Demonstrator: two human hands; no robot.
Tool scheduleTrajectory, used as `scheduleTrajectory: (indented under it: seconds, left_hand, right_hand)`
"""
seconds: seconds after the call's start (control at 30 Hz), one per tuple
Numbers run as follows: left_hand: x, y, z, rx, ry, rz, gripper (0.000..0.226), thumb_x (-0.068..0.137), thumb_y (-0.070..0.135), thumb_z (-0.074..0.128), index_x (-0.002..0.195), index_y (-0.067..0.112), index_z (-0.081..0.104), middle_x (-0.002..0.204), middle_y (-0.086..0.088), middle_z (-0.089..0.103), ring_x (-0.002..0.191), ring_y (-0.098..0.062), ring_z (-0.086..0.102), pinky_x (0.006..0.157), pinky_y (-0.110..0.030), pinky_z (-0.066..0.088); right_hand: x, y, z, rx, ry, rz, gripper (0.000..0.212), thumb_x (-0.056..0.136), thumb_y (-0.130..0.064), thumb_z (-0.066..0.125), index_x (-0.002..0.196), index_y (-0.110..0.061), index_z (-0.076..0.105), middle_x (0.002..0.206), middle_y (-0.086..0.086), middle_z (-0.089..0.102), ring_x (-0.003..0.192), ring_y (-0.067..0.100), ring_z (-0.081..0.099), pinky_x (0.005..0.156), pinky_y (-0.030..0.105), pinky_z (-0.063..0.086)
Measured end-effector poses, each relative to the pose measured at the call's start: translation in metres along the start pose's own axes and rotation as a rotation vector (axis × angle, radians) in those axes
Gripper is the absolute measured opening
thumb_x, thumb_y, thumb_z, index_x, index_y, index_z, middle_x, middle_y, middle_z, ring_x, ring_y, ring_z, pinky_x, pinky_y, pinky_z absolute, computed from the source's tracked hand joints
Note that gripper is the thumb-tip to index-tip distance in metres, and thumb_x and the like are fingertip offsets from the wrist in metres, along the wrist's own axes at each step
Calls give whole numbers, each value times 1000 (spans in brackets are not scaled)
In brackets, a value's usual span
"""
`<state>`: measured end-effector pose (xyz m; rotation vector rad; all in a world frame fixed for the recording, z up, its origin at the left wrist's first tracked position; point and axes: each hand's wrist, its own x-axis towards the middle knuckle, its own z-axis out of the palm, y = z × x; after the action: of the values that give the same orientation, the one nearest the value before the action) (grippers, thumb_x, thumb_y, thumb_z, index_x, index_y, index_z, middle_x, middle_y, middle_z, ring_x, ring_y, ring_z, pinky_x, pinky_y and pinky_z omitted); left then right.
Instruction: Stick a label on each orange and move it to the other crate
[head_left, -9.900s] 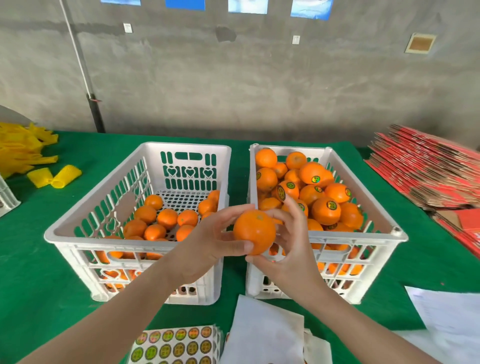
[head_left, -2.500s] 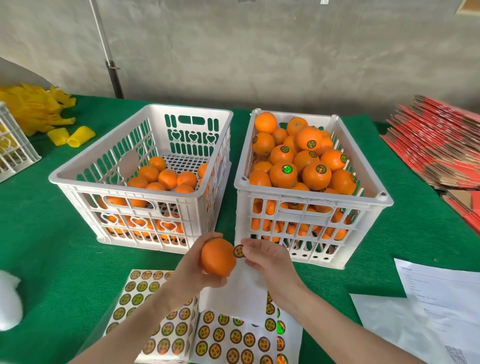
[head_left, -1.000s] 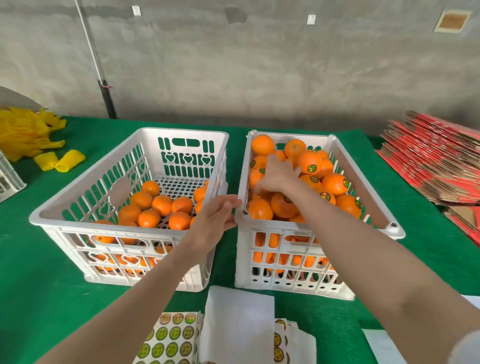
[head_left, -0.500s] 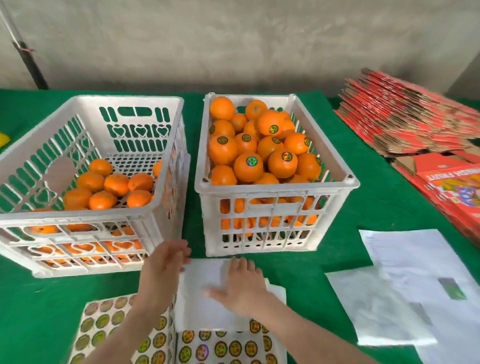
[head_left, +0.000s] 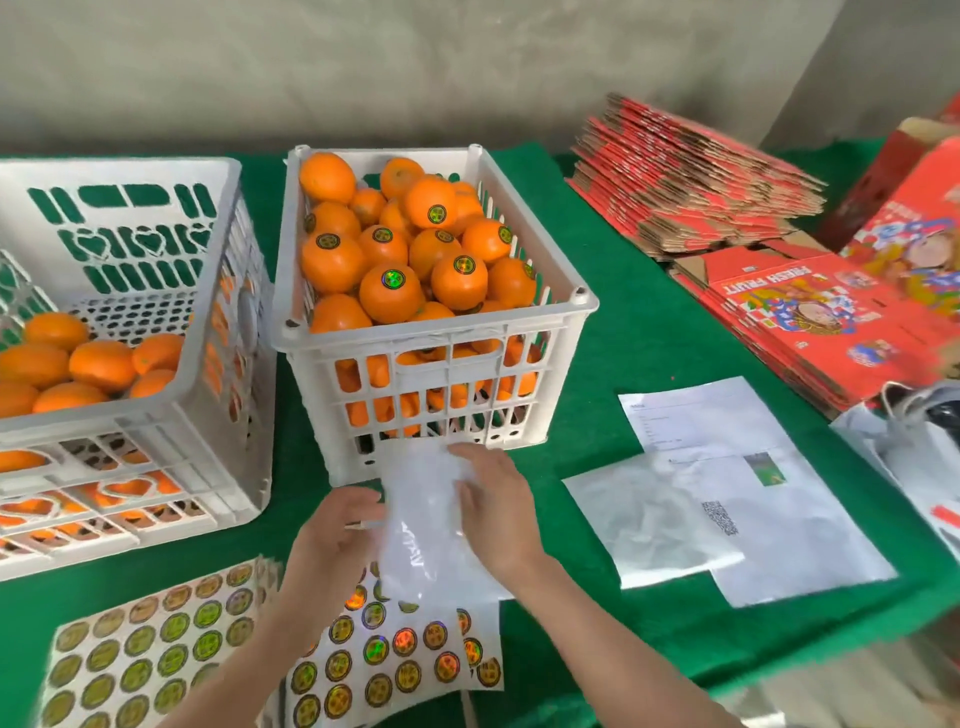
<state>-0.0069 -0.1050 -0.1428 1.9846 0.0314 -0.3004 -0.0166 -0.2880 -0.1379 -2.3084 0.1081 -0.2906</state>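
Neither hand holds an orange. The left hand (head_left: 337, 535) has its fingers curled round the left edge of a blank white sheet (head_left: 426, 545), a closed grip on the paper, though blur hides exactly how the thumb meets it. The right hand (head_left: 498, 514) lies on top of the same sheet with fingers straight and slightly spread, a released grip that only presses the paper. The sheet's far edge reaches the foot of the right crate (head_left: 436, 332), and its near part covers the upper rows of a label sheet (head_left: 395, 660) of round green and gold stickers lying on the green surface (head_left: 623, 338). A second label sheet (head_left: 145, 649) lies just to the left of it. The right crate is heaped with labelled oranges (head_left: 392, 291), many showing a sticker on top. The left crate (head_left: 130, 410), beside it and only partly in view, holds a shallow layer of plain oranges (head_left: 101, 364) with no sticker showing. To the right lie loose printed papers (head_left: 779, 493), and behind them a stack of flat red cartons (head_left: 691, 176).
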Motion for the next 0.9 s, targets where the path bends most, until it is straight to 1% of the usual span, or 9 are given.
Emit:
scheduleTrajectory:
  seconds: [0.07,0.17,0.33,0.43,0.53,0.6,0.67,0.73,0.9]
  left_hand:
    - [2,0,12,70,-95,5,34,85,4,63,105,31,55,103,13,66,80,-6,68,66,-23,52]
    - [3,-2,23,248,-131,51,31,85,7,65,107,27,57,105,10,66,88,-7,65,68,-10,46]
    - [11,-8,28,565,-187,90,49,80,16,71,128,18,58,128,2,59,118,-15,52,102,-30,38]
    - [16,-11,29,661,-246,137,55,79,21,71,132,17,54,132,-1,54,123,-18,47,105,-32,35]
    - [21,-15,30,751,-235,142,61,80,26,70,137,21,48,139,1,49,129,-19,42,108,-36,34]
    - [24,-15,27,821,-216,99,67,82,31,67,143,23,39,146,3,42,135,-19,35,110,-40,29]
    - [28,-14,23,852,-199,50,72,84,31,65,147,25,30,149,4,38,138,-19,32,110,-41,26]
    - [31,-14,18,851,-206,36,73,84,25,63,148,25,28,145,5,44,134,-18,37,109,-39,26]
    - [31,-17,12,666,-178,135,71,79,11,68,142,23,39,124,2,56,119,-15,48,105,-34,29]
  right_hand:
    - [4,27,-38,-110,71,82,43,90,0,51,128,-19,55,120,6,59,102,22,58,81,26,46]
    - [6,73,-85,-322,115,342,46,92,-2,48,132,-23,50,126,9,51,102,29,58,75,30,46]
    - [-9,123,-106,-578,44,575,47,93,-6,46,136,-25,42,134,11,39,120,30,44,100,40,38]
    - [-16,133,-103,-706,-85,659,52,92,-8,46,139,-28,38,145,11,24,134,33,27,112,47,25]
    - [-18,127,-98,-782,-125,759,63,86,0,44,140,-30,33,157,16,-5,144,40,-6,113,58,-4]
    - [-17,114,-92,-743,12,666,60,85,3,43,138,-25,40,158,16,0,144,38,-3,113,52,-7]
    - [-16,92,-77,-483,130,414,42,90,0,47,130,-12,53,147,17,35,137,32,31,115,39,20]
    - [-18,61,-52,-222,-27,222,32,93,-13,55,124,-7,59,129,12,57,119,25,53,103,30,40]
    - [-11,19,15,-390,-464,43,62,87,-41,60,139,-12,43,135,10,46,126,28,38,105,39,33]
